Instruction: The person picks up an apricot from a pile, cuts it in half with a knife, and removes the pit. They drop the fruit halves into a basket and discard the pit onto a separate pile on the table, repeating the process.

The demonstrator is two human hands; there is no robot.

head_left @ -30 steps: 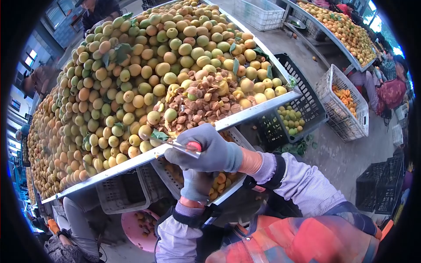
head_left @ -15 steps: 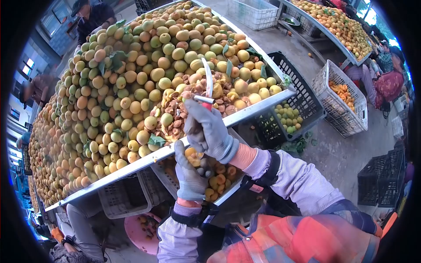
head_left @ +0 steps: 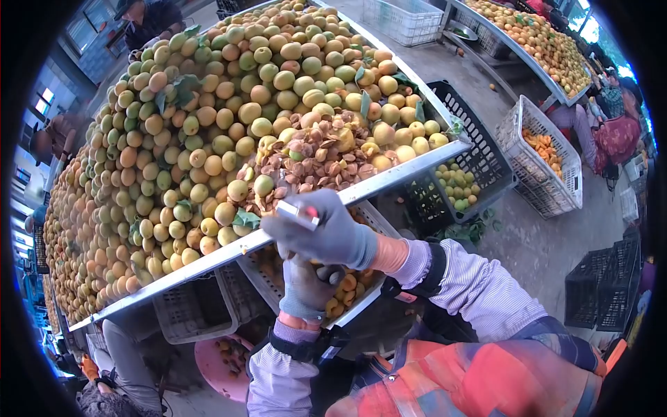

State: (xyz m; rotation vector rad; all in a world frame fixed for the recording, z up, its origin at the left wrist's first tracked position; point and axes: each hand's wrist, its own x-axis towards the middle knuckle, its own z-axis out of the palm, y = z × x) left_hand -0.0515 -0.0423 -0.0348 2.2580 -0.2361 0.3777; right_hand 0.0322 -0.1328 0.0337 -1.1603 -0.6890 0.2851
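My right hand (head_left: 326, 226), in a grey glove, is closed around a knife (head_left: 299, 214). A metal part and a bit of red show at the fist, while the blade is hidden. Just below it my left hand (head_left: 306, 285), gloved too, is curled with its thumb bent in; whatever it holds is covered by the right hand. Both are at the metal table rim (head_left: 410, 167). Behind them lies a heap of brown apricot pits (head_left: 326, 149) among whole apricots (head_left: 208, 132). Under my hands is a crate of apricot halves (head_left: 340, 295).
Below the table stand an empty grey crate (head_left: 198, 313) and a pink basin (head_left: 222, 361). To the right are a black crate (head_left: 479, 139), green fruit (head_left: 455, 187) and a white crate (head_left: 538, 156). Other people sit or stand around the tables.
My right hand has come down and left from the pit heap, and the curved blade no longer shows. The apricot piece seen in my left hand is now hidden.
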